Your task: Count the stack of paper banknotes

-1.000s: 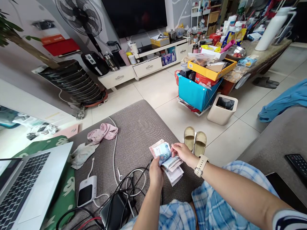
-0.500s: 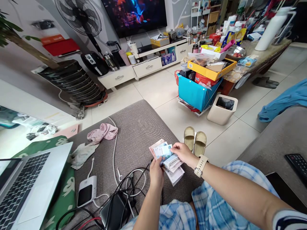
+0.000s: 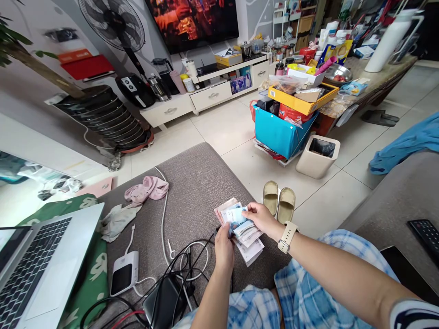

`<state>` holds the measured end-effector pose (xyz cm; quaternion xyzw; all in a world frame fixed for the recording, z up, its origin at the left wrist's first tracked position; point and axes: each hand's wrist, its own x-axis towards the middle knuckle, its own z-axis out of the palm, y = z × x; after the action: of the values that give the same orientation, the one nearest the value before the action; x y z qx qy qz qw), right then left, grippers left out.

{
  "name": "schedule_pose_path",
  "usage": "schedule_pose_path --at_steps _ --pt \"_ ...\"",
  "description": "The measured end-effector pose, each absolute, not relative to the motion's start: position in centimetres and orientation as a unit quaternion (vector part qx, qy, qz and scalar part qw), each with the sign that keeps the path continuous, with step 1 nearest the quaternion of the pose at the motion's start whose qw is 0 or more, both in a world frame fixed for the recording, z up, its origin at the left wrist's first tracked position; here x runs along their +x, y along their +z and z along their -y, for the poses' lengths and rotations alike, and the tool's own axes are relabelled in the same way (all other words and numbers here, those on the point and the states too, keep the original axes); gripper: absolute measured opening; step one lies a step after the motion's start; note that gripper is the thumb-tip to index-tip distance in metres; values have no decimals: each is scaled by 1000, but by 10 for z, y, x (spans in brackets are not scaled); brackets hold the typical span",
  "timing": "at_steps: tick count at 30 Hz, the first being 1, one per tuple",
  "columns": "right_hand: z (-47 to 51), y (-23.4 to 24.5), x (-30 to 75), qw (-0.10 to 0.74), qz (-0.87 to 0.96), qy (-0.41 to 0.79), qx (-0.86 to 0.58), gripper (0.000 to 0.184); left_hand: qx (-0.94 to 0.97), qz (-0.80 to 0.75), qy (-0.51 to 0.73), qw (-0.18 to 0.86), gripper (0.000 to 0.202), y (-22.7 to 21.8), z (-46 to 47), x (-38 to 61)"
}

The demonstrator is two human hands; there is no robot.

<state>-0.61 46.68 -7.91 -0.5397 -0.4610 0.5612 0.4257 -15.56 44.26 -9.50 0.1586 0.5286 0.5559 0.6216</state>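
Note:
A folded, fanned stack of banknotes (image 3: 248, 233) is held above the grey sofa seat (image 3: 202, 183). My left hand (image 3: 223, 249) grips the stack from its near left side, thumb on top. Pinkish notes stick out at the far left of the stack, and pale ones hang below it. With thumb and fingers pinched, my right hand (image 3: 262, 218) holds the edge of a blue banknote (image 3: 236, 214) on top. A beige watch (image 3: 288, 236) is on the right wrist. The palm side of the left hand is hidden.
Tangled black cables (image 3: 174, 278) and a white power bank (image 3: 125, 274) lie left of my hands. Farther left is a laptop (image 3: 48, 269). Slippers (image 3: 286, 205), a bin (image 3: 318, 157) and a blue box (image 3: 281, 132) stand on the floor. A remote (image 3: 425, 235) lies at right.
The top blue banknote has shifted slightly and lies lower over the stack. Both hands have stayed almost in place. The television picture has changed.

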Motion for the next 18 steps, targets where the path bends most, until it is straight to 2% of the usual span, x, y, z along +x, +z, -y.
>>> schedule_pose_path --at_steps 7,18 --pt "-468 -81 -5 428 467 548 -546 22 182 -519 554 626 30 -98 -441 -156" --pt "-465 -69 -6 431 466 563 -529 24 124 -518 562 633 20 -90 -443 -153"
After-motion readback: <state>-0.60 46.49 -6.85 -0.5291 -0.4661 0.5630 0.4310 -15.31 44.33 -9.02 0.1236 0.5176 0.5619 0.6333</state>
